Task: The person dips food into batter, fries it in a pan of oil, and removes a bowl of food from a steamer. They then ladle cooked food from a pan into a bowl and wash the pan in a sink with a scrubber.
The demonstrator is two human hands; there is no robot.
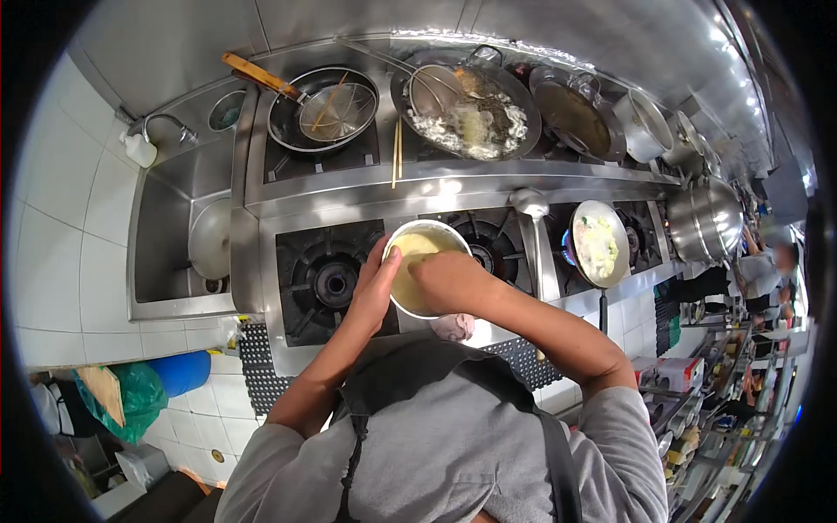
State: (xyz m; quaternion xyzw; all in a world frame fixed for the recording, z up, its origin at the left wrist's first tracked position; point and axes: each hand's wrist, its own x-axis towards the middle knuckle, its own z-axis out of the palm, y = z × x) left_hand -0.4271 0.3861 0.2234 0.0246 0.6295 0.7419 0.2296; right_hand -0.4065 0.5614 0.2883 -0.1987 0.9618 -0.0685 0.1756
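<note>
Left fingers (391, 262) hold a white bowl (427, 224) of yellowish mixture (405, 289), right fingers (424, 274) inside it

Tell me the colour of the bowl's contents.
The contents are pale yellow, clearest in the head view.

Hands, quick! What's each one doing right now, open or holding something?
Left hand: closed, holding the white bowl.
Right hand: in the pale yellow mixture; can't tell whether it's open or closed.

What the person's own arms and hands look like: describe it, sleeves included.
The left hand and right hand are bare, with no gloves, watch or bracelet visible. The left forearm and right forearm are uncovered too. The left sleeve and right sleeve are short and plain grey.
</note>
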